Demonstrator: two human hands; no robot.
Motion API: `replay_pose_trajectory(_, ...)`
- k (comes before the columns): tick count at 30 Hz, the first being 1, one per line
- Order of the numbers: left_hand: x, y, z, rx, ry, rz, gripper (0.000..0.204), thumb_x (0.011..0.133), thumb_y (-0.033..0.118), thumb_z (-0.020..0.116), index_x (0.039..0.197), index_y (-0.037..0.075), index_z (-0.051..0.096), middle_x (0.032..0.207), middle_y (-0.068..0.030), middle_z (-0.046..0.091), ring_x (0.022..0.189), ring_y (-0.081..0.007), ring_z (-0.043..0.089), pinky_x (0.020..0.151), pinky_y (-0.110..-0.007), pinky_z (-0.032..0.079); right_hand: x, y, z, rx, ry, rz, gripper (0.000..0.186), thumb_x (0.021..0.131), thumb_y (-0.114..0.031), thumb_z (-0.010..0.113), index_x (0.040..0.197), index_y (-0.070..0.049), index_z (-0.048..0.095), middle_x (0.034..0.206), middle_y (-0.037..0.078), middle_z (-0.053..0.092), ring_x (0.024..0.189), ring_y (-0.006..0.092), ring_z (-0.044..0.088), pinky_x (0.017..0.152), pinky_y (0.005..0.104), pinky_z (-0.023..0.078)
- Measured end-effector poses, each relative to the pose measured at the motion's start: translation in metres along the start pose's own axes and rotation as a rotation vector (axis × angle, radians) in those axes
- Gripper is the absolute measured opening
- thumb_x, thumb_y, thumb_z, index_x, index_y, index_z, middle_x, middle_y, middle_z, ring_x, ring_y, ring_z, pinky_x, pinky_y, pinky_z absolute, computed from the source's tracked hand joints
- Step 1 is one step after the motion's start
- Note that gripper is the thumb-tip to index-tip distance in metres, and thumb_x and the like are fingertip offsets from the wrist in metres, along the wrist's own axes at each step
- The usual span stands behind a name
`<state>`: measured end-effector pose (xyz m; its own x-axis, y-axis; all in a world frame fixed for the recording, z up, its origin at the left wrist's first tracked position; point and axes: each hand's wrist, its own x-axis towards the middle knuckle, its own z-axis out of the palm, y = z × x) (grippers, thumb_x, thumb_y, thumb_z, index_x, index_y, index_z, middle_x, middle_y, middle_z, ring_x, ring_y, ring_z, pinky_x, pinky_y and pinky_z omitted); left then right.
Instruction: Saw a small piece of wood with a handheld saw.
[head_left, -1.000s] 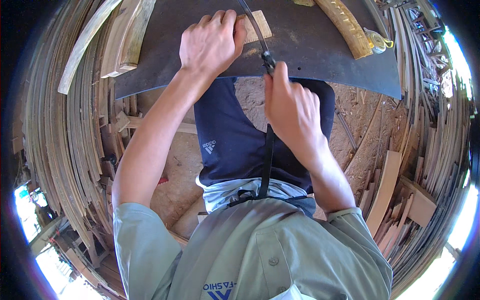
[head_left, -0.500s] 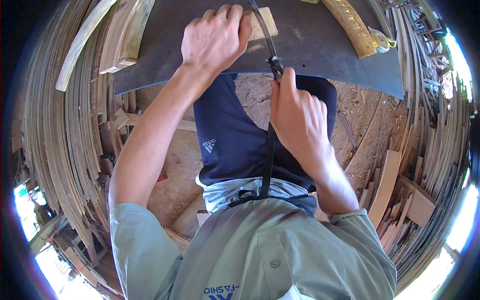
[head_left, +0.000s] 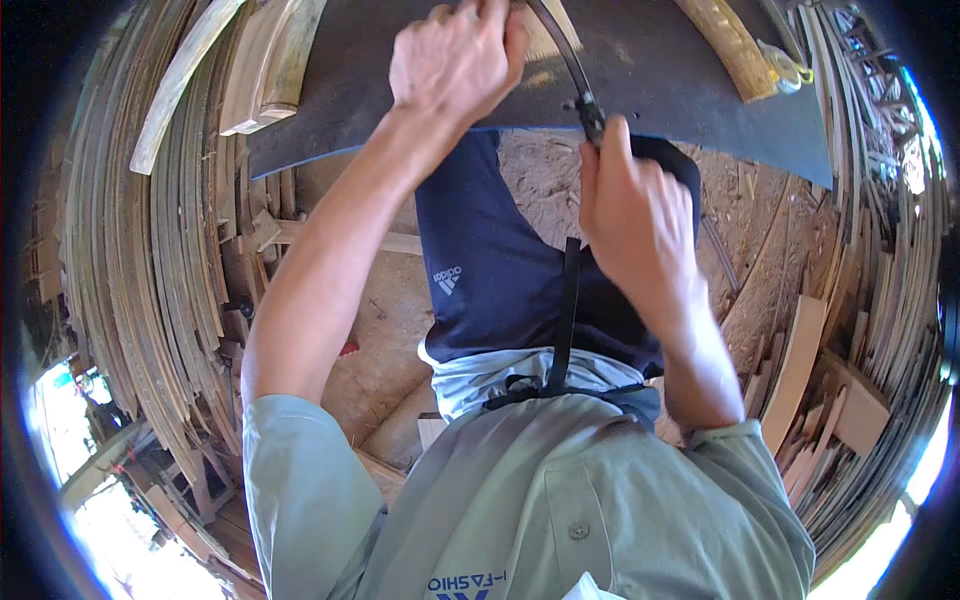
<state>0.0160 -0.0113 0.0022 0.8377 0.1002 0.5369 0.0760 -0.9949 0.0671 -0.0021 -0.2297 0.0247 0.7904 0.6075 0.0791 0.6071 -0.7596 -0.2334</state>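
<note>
The right hand [head_left: 640, 210] squeezes a curved dark tool [head_left: 591, 116], while the left hand [head_left: 452, 62] curls by some wood [head_left: 542, 42], its grip too hidden to tell.

On the counter [head_left: 350, 100], a wood piece [head_left: 541, 40] lies between timber blocks [head_left: 262, 75] at the left edge and a log [head_left: 735, 52] at right, a tape measure [head_left: 786, 70] just right of the log, with board stacks [head_left: 135, 260] flanking both sides.
</note>
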Motion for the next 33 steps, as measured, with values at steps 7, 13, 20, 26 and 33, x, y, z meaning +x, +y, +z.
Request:
replay_pose_trajectory(7, 0.0, 0.002, -0.002, 0.008, -0.019, -0.019, 0.023, 0.105, 0.026, 0.06, 0.097, 0.006, 0.068, 0.09, -0.0161, 0.075, 0.077, -0.0356, 0.075, 0.065, -0.048, 0.063, 0.027, -0.003, 0.005, 0.012, 0.149, -0.157, 0.019, 0.11, -0.02, 0.054, 0.102, -0.002, 0.055, 0.067, 0.022, 0.072, 0.061, 0.0399, 0.075, 0.054, 0.0498, 0.06)
replay_pose_trajectory(13, -0.001, -0.002, 0.001, 0.006, 0.03, 0.018, 0.024, 0.105, 0.027, 0.06, 0.094, 0.006, 0.065, 0.085, -0.0164, 0.074, 0.072, -0.0361, 0.074, 0.064, -0.049, 0.062, 0.007, -0.007, -0.016, 0.002, -0.07, -0.025, 0.016, 0.107, -0.016, 0.058, 0.103, -0.001, 0.054, 0.067, 0.022, 0.072, 0.064, 0.0412, 0.076, 0.055, 0.0508, 0.061)
replay_pose_trajectory(20, -0.005, -0.006, 0.009, -0.23, 0.285, 0.135, 0.022, 0.105, 0.028, 0.061, 0.101, 0.006, 0.064, 0.093, -0.0161, 0.075, 0.08, -0.0357, 0.075, 0.067, -0.048, 0.063, 0.04, 0.0, 0.004, -0.014, 0.099, -0.114, 0.016, 0.102, -0.012, 0.058, 0.107, 0.003, 0.056, 0.075, 0.026, 0.074, 0.072, 0.0442, 0.078, 0.062, 0.0538, 0.062)
replay_pose_trajectory(26, -0.007, -0.005, 0.016, 0.098, 0.113, 0.128, 0.022, 0.109, 0.032, 0.057, 0.101, 0.012, 0.064, 0.091, -0.0099, 0.076, 0.079, -0.0337, 0.077, 0.064, -0.047, 0.064, 0.022, -0.004, -0.004, 0.002, 0.087, -0.068, 0.027, 0.113, -0.025, 0.052, 0.108, 0.001, 0.057, 0.073, 0.025, 0.074, 0.071, 0.0438, 0.078, 0.061, 0.0533, 0.062)
replay_pose_trajectory(33, -0.004, -0.005, 0.021, 0.038, 0.157, 0.097, 0.024, 0.108, 0.031, 0.057, 0.095, 0.012, 0.064, 0.085, -0.011, 0.076, 0.071, -0.0349, 0.077, 0.061, -0.048, 0.064, 0.031, -0.008, 0.01, -0.01, 0.114, -0.081, 0.021, 0.111, -0.021, 0.052, 0.108, 0.0, 0.055, 0.073, 0.024, 0.074, 0.07, 0.0436, 0.078, 0.062, 0.051, 0.063)
